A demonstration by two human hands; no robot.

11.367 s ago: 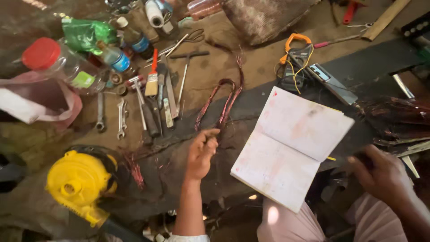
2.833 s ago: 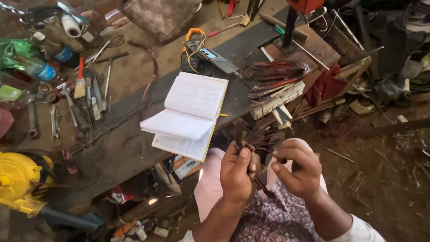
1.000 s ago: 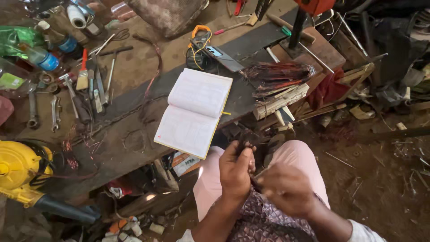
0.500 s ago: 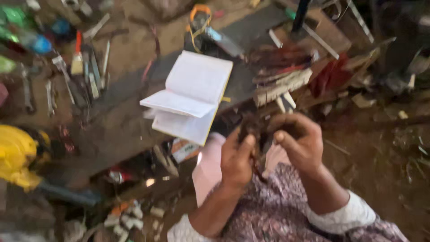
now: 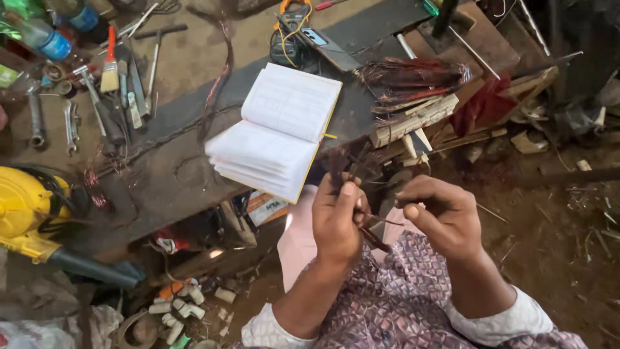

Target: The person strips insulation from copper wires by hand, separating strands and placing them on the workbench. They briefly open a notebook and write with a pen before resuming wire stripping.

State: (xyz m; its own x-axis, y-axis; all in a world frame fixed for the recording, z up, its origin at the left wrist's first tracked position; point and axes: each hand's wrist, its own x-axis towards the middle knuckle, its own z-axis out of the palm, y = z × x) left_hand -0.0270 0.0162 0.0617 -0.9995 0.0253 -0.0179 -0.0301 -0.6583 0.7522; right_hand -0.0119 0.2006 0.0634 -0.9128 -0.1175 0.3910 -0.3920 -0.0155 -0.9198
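Two hands, left hand (image 5: 337,218) gripping wire bundle (image 5: 349,178)

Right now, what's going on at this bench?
A person seated at a cluttered workbench holds a bundle of thin dark wire strands in the left hand. The right hand pinches strands close beside it, above the lap. An open notebook lies on the bench edge just ahead of the hands. Wrenches and a paintbrush lie further left, and a yellow blower sits at the left edge.
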